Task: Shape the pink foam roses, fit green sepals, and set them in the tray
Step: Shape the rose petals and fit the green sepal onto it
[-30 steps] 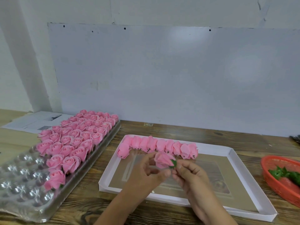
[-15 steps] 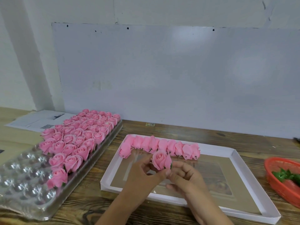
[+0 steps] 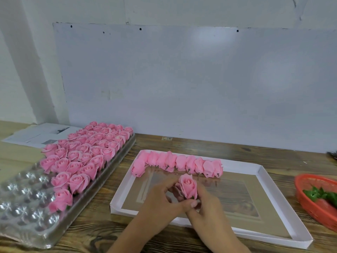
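You had turned the pink foam rose bud [image 3: 188, 186] upright since a second before, its green sepal now hidden beneath. Your left hand [image 3: 160, 201] and right hand [image 3: 207, 207] both pinched its base above the shallow white cardboard box [image 3: 264, 172]. It looked ready for the clear plastic cell tray [image 3: 29, 207].

I note a dark-grained wooden plank table [image 3: 182, 145] bearing four items. At left lies a clear moulded plastic cell tray [image 3: 27, 207], with printed white paper sheets [image 3: 36, 134] behind it. At centre sits a shallow white cardboard box lid [image 3: 264, 181]. A red woven plastic basket [image 3: 310, 203] rests at the right edge.
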Available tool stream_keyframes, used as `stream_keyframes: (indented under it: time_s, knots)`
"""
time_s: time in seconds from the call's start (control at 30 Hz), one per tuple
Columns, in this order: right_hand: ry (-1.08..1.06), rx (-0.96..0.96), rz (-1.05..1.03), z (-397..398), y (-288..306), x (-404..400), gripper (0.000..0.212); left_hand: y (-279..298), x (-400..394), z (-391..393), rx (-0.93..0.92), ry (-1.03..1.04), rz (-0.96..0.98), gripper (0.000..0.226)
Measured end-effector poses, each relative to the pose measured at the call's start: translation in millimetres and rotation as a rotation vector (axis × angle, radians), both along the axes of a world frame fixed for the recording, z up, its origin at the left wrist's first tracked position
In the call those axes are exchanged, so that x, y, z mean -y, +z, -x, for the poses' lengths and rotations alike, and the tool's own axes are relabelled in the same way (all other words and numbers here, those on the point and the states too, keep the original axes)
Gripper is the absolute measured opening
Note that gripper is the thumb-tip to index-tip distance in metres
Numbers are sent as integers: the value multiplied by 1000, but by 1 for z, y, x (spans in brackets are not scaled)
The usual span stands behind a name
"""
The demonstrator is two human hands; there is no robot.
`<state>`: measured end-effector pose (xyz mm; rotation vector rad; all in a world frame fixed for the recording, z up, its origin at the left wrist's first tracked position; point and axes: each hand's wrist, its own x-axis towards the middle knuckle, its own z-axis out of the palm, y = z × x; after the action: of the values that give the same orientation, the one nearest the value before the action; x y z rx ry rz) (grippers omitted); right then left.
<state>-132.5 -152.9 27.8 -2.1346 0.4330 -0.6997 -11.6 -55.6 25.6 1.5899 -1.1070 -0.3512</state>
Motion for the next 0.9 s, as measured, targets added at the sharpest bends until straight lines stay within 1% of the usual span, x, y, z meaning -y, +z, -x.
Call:
stream_keyframes:
  time_s: [0.07, 0.1, 0.2, 0.27, 0.37, 0.43, 0.57, 0.67, 0.77, 0.83, 0.9]
  knots:
    - [-3, 22, 7, -1, -3, 0, 38, -1, 1, -1, -27, 53, 50, 60]
    - [0, 28, 16, -2, -4, 0, 36, 0, 1, -1, -45, 71, 95, 60]
    - [8, 19, 56, -5, -7, -3, 31, 6, 1, 3, -72, 55, 273, 41]
    - [9, -3, 86, -6, -11, -3, 32, 9, 0, 7, -73, 16, 320, 29]
    - [-1, -34, 88, -6, -16, -2, 30, 6, 0, 10, -96, -20, 224, 25]
    - [-6, -26, 71, -6, -18, 0, 34, 4, 0, 10, -102, -25, 150, 30]
    - [-7, -18, 70, -4, -19, 0, 41, 3, -1, 10, -71, -45, 93, 41]
    - [-30, 38, 47, -3, -17, 0, 30, 0, 0, 10, -157, -72, 33, 54]
    - [-49, 96, 33, -2, -15, 0, 24, 2, 2, 11, -168, -94, 79, 59]
    - [-42, 81, 34, -4, -15, 0, 21, 7, 2, 12, -197, -86, 193, 51]
    - [-31, 54, 47, -5, -17, 0, 23, 13, 0, 12, -211, -63, 293, 42]
